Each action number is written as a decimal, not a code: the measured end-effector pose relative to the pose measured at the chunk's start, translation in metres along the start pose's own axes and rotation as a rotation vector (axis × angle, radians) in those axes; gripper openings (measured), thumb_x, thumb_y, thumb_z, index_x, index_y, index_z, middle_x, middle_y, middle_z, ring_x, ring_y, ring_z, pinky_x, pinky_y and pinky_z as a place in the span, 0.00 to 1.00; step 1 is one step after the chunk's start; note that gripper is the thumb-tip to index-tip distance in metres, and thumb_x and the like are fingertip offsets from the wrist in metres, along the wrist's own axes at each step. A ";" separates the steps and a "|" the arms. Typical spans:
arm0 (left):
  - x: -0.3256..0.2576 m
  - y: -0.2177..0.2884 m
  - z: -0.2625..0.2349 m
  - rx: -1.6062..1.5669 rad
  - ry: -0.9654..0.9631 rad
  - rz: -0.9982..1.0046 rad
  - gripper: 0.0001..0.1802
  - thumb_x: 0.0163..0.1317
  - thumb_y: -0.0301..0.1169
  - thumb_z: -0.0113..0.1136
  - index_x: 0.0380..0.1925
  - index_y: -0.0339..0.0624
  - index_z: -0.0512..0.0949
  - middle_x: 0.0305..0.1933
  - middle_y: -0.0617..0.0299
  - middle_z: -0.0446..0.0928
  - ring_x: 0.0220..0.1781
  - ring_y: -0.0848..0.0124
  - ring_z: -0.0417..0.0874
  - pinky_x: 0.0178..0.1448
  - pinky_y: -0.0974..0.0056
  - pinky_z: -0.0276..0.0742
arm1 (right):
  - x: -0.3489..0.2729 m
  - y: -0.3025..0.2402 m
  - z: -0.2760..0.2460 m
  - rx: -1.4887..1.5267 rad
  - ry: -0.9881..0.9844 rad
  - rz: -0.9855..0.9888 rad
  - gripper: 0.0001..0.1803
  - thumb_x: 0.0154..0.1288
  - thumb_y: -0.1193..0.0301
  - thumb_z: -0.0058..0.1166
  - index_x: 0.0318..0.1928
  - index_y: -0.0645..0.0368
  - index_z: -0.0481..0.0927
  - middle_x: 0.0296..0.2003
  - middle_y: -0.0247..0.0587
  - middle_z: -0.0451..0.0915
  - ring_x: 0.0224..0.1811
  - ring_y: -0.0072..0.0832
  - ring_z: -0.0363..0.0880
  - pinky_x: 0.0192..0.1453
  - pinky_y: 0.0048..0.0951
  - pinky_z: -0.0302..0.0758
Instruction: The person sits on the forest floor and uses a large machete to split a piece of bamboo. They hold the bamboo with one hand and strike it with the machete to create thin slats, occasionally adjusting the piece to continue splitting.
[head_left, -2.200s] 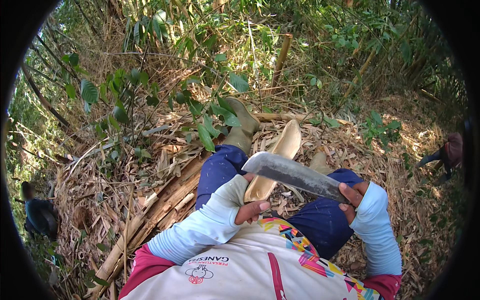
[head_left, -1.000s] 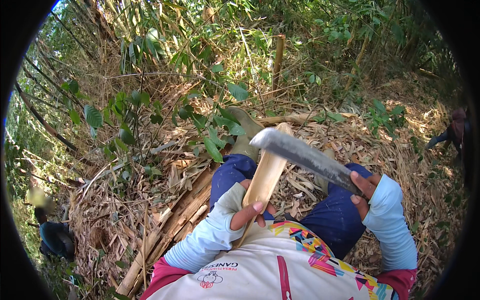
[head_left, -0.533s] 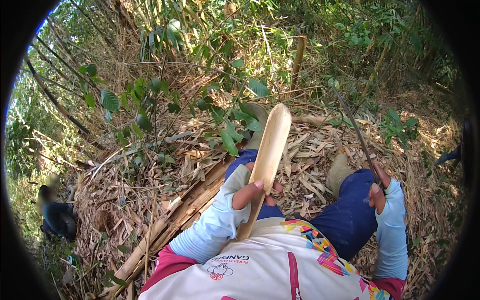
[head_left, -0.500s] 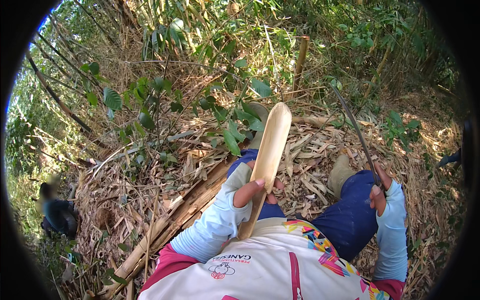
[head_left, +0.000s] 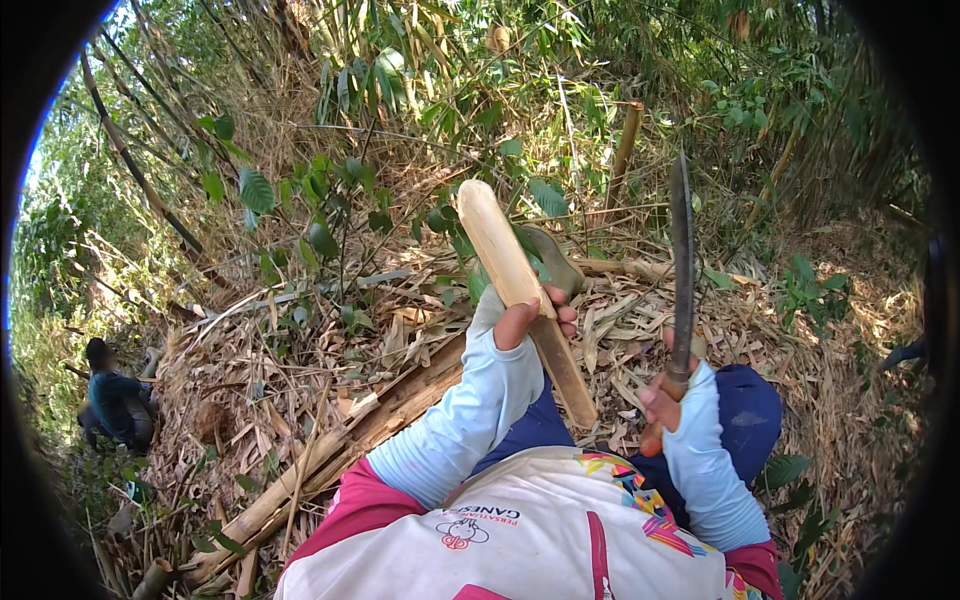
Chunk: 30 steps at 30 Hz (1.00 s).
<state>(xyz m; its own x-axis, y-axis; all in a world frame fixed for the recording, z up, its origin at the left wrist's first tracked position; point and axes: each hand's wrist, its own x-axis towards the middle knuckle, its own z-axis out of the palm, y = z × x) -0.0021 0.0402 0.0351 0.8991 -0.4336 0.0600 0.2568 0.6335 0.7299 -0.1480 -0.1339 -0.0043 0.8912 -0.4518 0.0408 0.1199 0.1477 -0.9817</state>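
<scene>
Near the middle of our view, our left hand (head_left: 535, 318) is wrapped tight round a pale bamboo slat (head_left: 520, 290), which tilts from its rounded top at eleven o'clock down to a darker end at five o'clock, above our blue-clad lap. Our right hand (head_left: 665, 400) sits at three o'clock from the left one, well apart from it, fist closed on the handle of a knife (head_left: 682, 270). We hold the blade edge-on, pointing almost straight up toward twelve o'clock, beside the slat without touching it.

At seven o'clock from the left hand, split bamboo poles (head_left: 330, 455) lie across dry leaves (head_left: 620, 330) on the ground. A green boot (head_left: 553, 262) shows just behind the slat. Far off at nine o'clock, another person (head_left: 115, 400) in dark blue crouches among the brush.
</scene>
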 end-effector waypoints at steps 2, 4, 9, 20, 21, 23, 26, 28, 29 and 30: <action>0.004 -0.004 0.001 -0.068 0.018 0.028 0.16 0.63 0.30 0.52 0.48 0.34 0.68 0.42 0.53 0.76 0.39 0.63 0.80 0.48 0.58 0.80 | -0.002 0.005 0.009 -0.123 -0.071 0.129 0.45 0.51 0.76 0.68 0.69 0.60 0.58 0.26 0.32 0.74 0.22 0.18 0.73 0.25 0.20 0.71; 0.006 -0.007 0.004 -0.111 0.041 0.050 0.14 0.63 0.31 0.52 0.46 0.34 0.69 0.41 0.53 0.76 0.41 0.62 0.80 0.51 0.57 0.79 | -0.005 0.009 0.013 -0.210 -0.111 0.166 0.47 0.50 0.72 0.71 0.68 0.62 0.58 0.27 0.33 0.76 0.24 0.19 0.74 0.27 0.22 0.73; 0.009 -0.013 0.007 -0.206 0.055 0.084 0.15 0.64 0.31 0.52 0.47 0.34 0.70 0.41 0.52 0.76 0.43 0.60 0.80 0.53 0.56 0.78 | -0.009 0.015 0.020 -0.165 -0.101 0.147 0.46 0.51 0.70 0.71 0.68 0.62 0.58 0.33 0.35 0.77 0.25 0.19 0.74 0.28 0.21 0.74; 0.003 0.000 0.017 -0.045 -0.015 -0.014 0.23 0.63 0.34 0.55 0.57 0.38 0.67 0.45 0.55 0.77 0.47 0.63 0.80 0.51 0.56 0.78 | 0.006 0.007 -0.008 0.191 -0.035 0.093 0.44 0.54 0.74 0.66 0.69 0.57 0.57 0.28 0.36 0.76 0.21 0.20 0.73 0.25 0.22 0.74; 0.004 -0.002 0.013 -0.006 -0.009 -0.031 0.24 0.62 0.35 0.57 0.57 0.38 0.68 0.45 0.56 0.77 0.47 0.64 0.80 0.50 0.57 0.79 | 0.007 0.006 -0.011 0.220 -0.024 0.081 0.43 0.54 0.73 0.66 0.69 0.57 0.57 0.27 0.36 0.76 0.21 0.20 0.73 0.25 0.22 0.75; 0.002 -0.004 0.010 0.057 0.002 -0.041 0.24 0.61 0.37 0.59 0.55 0.39 0.70 0.45 0.59 0.77 0.47 0.66 0.80 0.47 0.59 0.79 | 0.009 0.000 -0.013 0.313 -0.021 0.077 0.42 0.56 0.73 0.65 0.69 0.57 0.57 0.25 0.34 0.74 0.21 0.21 0.73 0.25 0.24 0.74; 0.000 -0.007 0.012 0.136 0.021 -0.017 0.24 0.59 0.39 0.61 0.53 0.39 0.72 0.44 0.61 0.78 0.45 0.68 0.80 0.43 0.62 0.80 | 0.009 -0.007 -0.017 0.361 -0.008 0.070 0.42 0.57 0.74 0.64 0.70 0.57 0.55 0.25 0.34 0.72 0.20 0.20 0.71 0.25 0.25 0.74; 0.000 -0.008 0.013 0.211 0.046 0.013 0.24 0.59 0.39 0.61 0.52 0.38 0.72 0.43 0.60 0.78 0.44 0.68 0.80 0.40 0.63 0.80 | 0.009 -0.009 -0.020 0.349 -0.006 0.048 0.43 0.58 0.74 0.63 0.70 0.57 0.54 0.26 0.34 0.72 0.21 0.20 0.70 0.25 0.25 0.74; 0.000 -0.009 0.013 0.240 0.078 0.020 0.23 0.60 0.39 0.60 0.51 0.38 0.73 0.42 0.60 0.78 0.42 0.68 0.80 0.39 0.64 0.79 | 0.009 -0.010 -0.021 0.344 -0.005 0.038 0.43 0.58 0.74 0.63 0.71 0.57 0.54 0.26 0.34 0.72 0.21 0.20 0.70 0.25 0.25 0.74; 0.002 -0.010 0.012 0.268 0.108 0.025 0.22 0.60 0.39 0.60 0.49 0.38 0.73 0.42 0.60 0.79 0.41 0.68 0.81 0.37 0.64 0.79 | 0.009 -0.011 -0.023 0.346 -0.007 0.032 0.44 0.58 0.74 0.63 0.71 0.57 0.53 0.26 0.34 0.72 0.21 0.20 0.70 0.26 0.25 0.74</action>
<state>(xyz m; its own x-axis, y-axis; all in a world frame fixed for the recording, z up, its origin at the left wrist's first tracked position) -0.0070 0.0253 0.0363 0.9402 -0.3401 0.0184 0.1438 0.4454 0.8837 -0.1513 -0.1602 0.0022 0.8997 -0.4362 0.0137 0.2321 0.4517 -0.8614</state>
